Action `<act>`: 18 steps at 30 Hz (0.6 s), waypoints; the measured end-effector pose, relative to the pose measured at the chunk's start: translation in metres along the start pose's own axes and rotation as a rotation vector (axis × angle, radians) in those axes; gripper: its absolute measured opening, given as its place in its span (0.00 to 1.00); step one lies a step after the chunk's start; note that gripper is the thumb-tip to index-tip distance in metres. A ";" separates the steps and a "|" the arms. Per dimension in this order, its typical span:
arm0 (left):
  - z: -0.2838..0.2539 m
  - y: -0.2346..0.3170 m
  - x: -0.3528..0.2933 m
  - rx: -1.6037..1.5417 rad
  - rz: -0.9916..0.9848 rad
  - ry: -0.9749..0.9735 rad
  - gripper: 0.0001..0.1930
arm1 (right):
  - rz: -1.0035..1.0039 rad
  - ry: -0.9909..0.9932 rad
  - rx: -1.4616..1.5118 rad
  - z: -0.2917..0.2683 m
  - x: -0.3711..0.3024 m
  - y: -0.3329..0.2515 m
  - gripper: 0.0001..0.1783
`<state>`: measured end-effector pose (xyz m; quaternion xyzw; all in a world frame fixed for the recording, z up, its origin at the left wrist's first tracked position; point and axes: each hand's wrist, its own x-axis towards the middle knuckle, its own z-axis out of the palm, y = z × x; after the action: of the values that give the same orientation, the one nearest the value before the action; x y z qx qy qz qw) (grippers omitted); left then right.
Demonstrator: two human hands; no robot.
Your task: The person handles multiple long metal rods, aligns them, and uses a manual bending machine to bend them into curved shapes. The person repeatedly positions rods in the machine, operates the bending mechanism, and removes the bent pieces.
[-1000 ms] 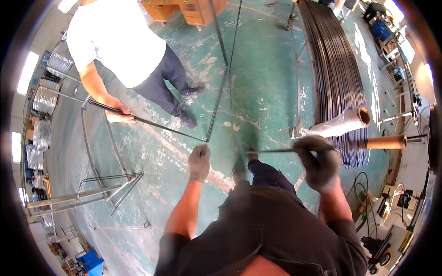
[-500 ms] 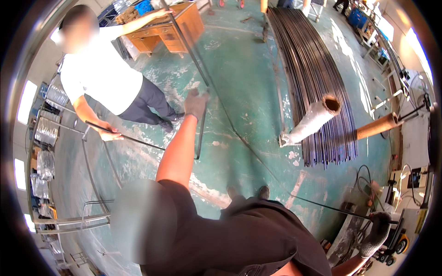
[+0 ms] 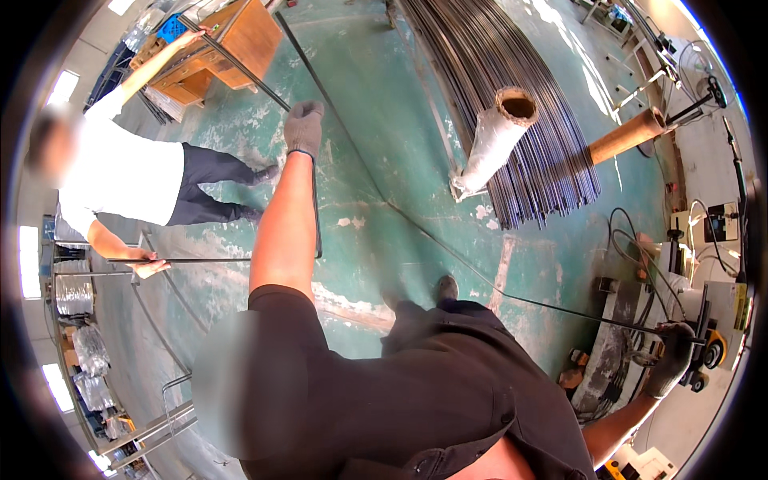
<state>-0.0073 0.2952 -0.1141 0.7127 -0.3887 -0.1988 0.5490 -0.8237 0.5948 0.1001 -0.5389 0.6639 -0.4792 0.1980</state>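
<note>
My left hand point(image 3: 304, 128), in a grey knitted glove, reaches far forward. Its fingers are closed at the corner of a thin dark bent tube point(image 3: 240, 72), which the person in a white shirt also holds with both hands. Out to the right, my gloved right hand point(image 3: 674, 356) is wrapped round the end of a second long dark tube point(image 3: 472, 270), beside a machine with black and yellow rollers point(image 3: 710, 350). This second tube runs across in front of me, bends near the middle and continues to the far left.
A large bundle of dark tubes point(image 3: 512, 96) lies at the far right. A plastic-wrapped roll point(image 3: 492, 148) and a brown cardboard tube point(image 3: 628, 136) are at its near end. The person point(image 3: 120, 168) stands left, near a wooden desk point(image 3: 232, 52). Metal frames point(image 3: 148, 432) stand lower left.
The view has turned, shifting the bundle and desk leftward and up. The person now appears farther left, and my left hand higher, at the bent tube's corner. My right hand still grips its tube.
</note>
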 end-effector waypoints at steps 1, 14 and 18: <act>-0.001 0.006 -0.001 0.019 -0.009 0.003 0.17 | -0.008 0.009 -0.010 -0.005 0.003 0.005 0.06; 0.052 0.068 0.001 -0.027 0.107 -0.147 0.27 | 0.121 0.036 -0.065 -0.052 -0.027 0.056 0.08; 0.053 0.083 -0.012 0.048 0.093 -0.234 0.16 | 0.113 0.061 -0.097 -0.045 -0.035 0.051 0.08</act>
<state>-0.0799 0.2630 -0.0546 0.6788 -0.4874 -0.2454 0.4914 -0.8736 0.6433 0.0686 -0.4944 0.7216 -0.4507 0.1780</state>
